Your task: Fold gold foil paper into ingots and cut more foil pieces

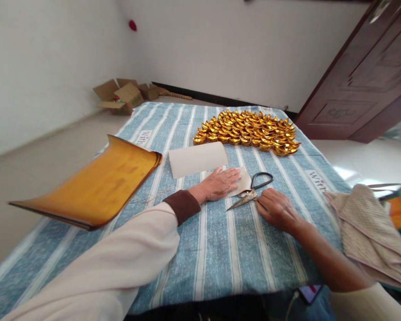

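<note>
My left hand [220, 183] lies flat with fingers stretched out on a small sheet of pale paper [243, 182] on the blue striped cloth [220, 249]. My right hand [276, 208] rests on the cloth just right of a pair of metal scissors [252, 191], fingers curled, touching the cloth near the blades; nothing shows in its grip. A larger pale sheet [198, 158], slightly curled, lies just beyond my left hand. Behind it sits a heap of folded gold paper ingots [247, 131].
A curled stack of gold-yellow sheets [96, 183] lies at the left of the table. A folded beige towel [367, 232] hangs at the right edge. Open cardboard boxes [123, 95] stand on the floor by the far wall. A dark wooden door [364, 80] is at the right.
</note>
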Demonstrator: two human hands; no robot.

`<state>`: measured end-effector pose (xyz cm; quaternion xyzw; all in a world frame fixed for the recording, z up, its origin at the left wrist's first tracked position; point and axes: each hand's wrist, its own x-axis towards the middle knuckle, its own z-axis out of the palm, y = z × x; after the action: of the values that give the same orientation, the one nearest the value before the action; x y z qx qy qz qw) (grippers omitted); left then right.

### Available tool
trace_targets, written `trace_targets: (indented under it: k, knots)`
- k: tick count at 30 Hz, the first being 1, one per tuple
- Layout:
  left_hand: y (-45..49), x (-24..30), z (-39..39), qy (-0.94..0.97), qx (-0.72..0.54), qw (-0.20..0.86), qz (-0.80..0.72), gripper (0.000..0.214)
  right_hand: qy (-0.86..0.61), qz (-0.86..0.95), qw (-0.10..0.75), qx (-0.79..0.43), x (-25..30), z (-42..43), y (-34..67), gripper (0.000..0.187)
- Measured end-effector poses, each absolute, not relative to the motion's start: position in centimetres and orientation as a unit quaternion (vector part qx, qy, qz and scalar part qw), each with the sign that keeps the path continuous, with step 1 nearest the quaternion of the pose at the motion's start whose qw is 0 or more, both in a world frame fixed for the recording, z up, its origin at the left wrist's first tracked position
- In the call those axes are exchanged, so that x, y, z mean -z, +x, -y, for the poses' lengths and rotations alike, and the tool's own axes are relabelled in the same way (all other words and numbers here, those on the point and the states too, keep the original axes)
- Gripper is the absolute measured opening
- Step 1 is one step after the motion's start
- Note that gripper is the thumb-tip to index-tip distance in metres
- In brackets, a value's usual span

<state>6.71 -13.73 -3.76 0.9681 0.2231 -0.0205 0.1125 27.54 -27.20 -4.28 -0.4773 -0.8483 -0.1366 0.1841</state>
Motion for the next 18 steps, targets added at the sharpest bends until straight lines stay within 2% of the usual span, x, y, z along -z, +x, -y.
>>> trace_targets:
  k: [18]
  knots:
    - [6.8, 3.5, 13.9, 0.963, 0.028, 0.127, -0.236, 0.051, -0.483, 0.843, 0.180, 0.153, 4.5, 28.3, 26.9, 0.032]
